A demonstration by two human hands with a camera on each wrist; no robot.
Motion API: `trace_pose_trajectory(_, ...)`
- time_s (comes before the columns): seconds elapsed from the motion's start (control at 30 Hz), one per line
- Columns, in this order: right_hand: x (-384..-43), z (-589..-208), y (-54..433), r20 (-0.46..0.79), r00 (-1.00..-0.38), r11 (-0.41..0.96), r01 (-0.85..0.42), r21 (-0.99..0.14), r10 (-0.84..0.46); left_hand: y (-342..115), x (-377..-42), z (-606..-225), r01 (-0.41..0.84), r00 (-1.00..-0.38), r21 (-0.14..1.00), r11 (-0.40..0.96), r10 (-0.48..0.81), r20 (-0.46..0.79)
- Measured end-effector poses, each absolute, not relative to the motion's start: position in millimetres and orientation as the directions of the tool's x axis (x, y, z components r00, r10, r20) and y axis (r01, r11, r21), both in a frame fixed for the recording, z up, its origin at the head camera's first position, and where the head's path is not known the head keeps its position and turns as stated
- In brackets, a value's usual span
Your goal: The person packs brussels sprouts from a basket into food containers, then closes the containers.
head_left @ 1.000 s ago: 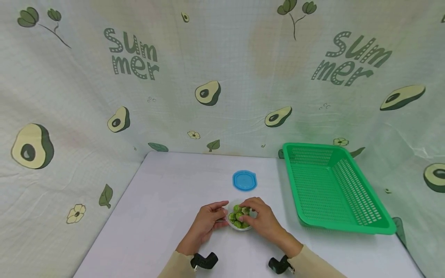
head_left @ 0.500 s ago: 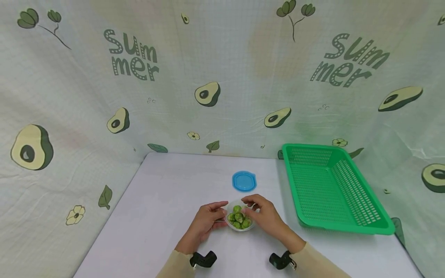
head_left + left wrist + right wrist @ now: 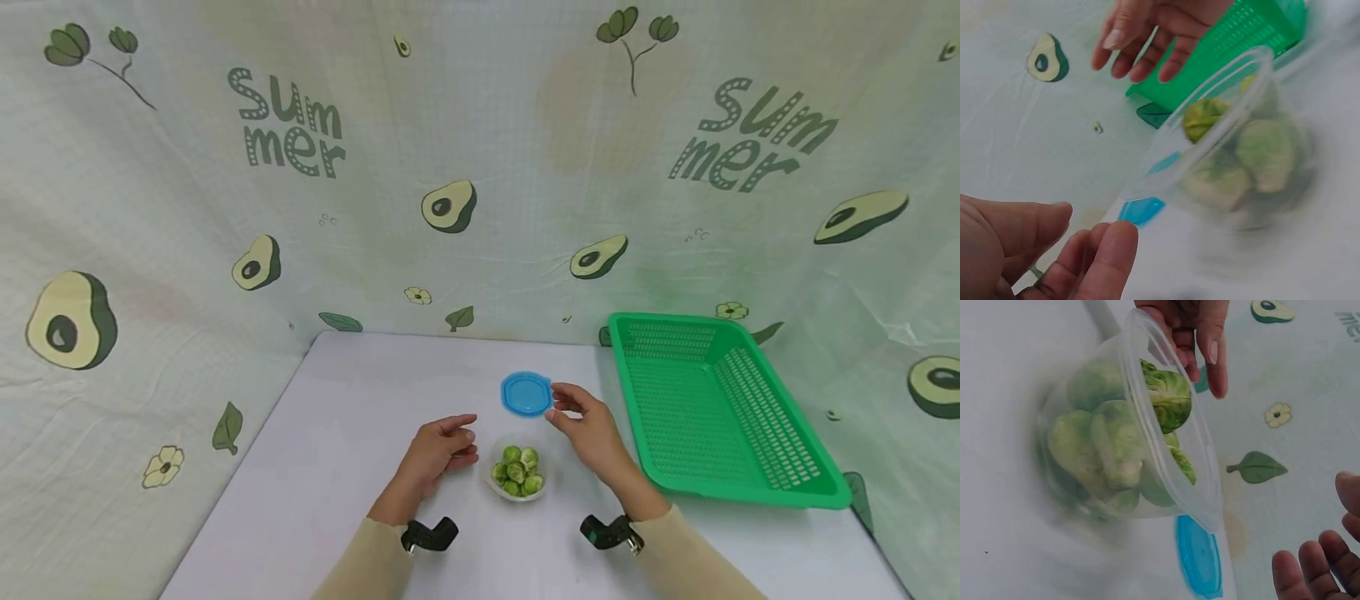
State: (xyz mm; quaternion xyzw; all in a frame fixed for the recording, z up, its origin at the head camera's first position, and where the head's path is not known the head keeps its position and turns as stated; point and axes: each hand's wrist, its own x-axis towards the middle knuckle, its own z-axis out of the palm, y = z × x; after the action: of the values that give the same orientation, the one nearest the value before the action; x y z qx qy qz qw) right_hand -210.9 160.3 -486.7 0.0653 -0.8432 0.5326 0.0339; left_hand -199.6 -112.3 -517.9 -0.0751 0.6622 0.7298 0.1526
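Note:
A clear plastic tub [image 3: 517, 496] stands upright on the table, holding several Brussels sprouts [image 3: 515, 472]. Its blue lid [image 3: 527, 394] lies flat behind it. My left hand [image 3: 438, 454] is just left of the tub, apart from it, fingers loosely bent around nothing. Beyond the tub's right side, my right hand [image 3: 588, 421] reaches to the lid's right edge with thumb and fingers spread; whether it touches the lid cannot be told. The right wrist view shows the sprouts [image 3: 1116, 437] through the tub's wall, and the fingers [image 3: 1316, 569] holding nothing.
A large green plastic basket [image 3: 750, 492] stands at the right of the white table [image 3: 360, 400]. Behind and beside the table hangs a curtain [image 3: 510, 125] printed with avocados. Each wrist wears a black camera band [image 3: 429, 533].
My right hand has left the sprouts and moved back toward the blue lid. My left hand has let go of the tub and drawn a little to the left.

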Motion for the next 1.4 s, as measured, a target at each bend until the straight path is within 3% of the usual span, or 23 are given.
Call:
trace_pose_trajectory(0.4, -227.4, -501.2, 159.9, -0.011, -0.992, 0.182, 0.034, -0.983, 0.124, -115.9, -246.9, -505.8, -0.347, -0.921, 0.919, -0.187, 0.25, -0.297)
trace_pose_trajectory(0.8, -248.9, -525.2, 156.9, -0.078, -0.985, 0.083, 0.092, -0.992, 0.157, -116.4, -285.5, -515.8, -0.393, -0.905, 0.891, -0.228, 0.27, -0.33)
trace_pose_trajectory(1.4, -282.5, -544.5, 161.3, -0.203, -0.972, -0.054, 0.197, -0.979, 0.122, -93.1, -312.6, -530.7, -0.395, -0.9, 0.913, -0.101, 0.245, -0.362)
